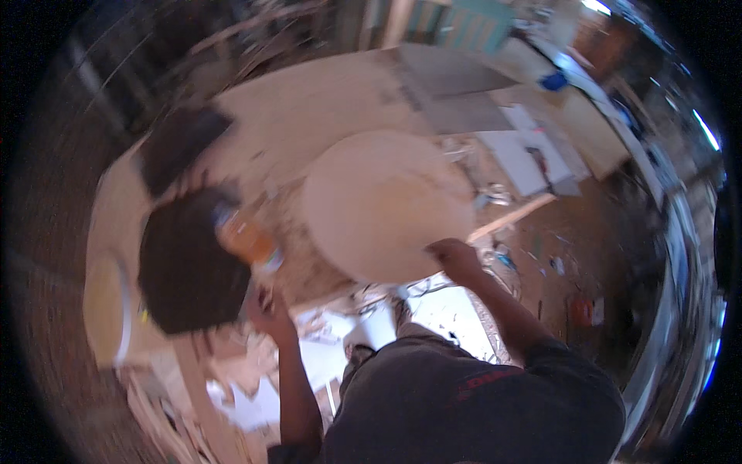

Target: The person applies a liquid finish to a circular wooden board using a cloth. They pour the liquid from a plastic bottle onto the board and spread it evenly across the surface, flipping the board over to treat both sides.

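Note:
A pale round board [371, 209] lies on the worktable in front of me. My right hand [456, 260] is over its near right edge, fingers drawn together; whatever they hold, if anything, does not show. My left hand [269, 311] is beside the table's near edge, its fingers blurred but looking apart, with nothing visible in them. Just beyond it, a clear bottle of orange liquid [249, 238] lies or leans with its white end toward me. The bottle overlaps the edge of a dark, many-sided flat piece [189, 263] on the left.
Another dark piece [183, 147] lies farther back. At the far left is a pale disc with a white rim [108, 305]. Grey sheets [456, 89] and white sheets [525, 155] cover the back right. A wooden strip [514, 218] and scraps lie right of the round board.

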Demonstrator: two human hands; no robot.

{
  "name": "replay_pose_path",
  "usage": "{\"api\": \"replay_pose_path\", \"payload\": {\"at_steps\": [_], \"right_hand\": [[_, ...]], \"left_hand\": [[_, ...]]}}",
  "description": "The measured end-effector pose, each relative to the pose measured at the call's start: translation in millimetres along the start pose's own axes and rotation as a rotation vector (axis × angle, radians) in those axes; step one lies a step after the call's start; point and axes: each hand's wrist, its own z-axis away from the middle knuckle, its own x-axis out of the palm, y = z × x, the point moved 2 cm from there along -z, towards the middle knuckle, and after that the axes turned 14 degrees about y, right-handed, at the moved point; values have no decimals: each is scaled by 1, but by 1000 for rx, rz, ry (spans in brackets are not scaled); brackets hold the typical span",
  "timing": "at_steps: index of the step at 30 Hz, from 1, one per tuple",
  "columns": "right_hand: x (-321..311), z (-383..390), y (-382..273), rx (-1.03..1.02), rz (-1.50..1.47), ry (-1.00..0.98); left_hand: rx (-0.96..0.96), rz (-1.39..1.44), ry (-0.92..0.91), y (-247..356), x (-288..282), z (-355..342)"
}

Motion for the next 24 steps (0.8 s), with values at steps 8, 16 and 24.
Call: {"api": "replay_pose_path", "payload": {"at_steps": [8,16,24], "right_hand": [[-76,76,27,548,150,248],[-139,118,6,770,201,440],[-143,160,49,826,280,586]], "left_hand": [[294,-79,143,4,28,-77],[6,346,-310,-64,93,-127],[191,183,-405,-35,115,-143]]}}
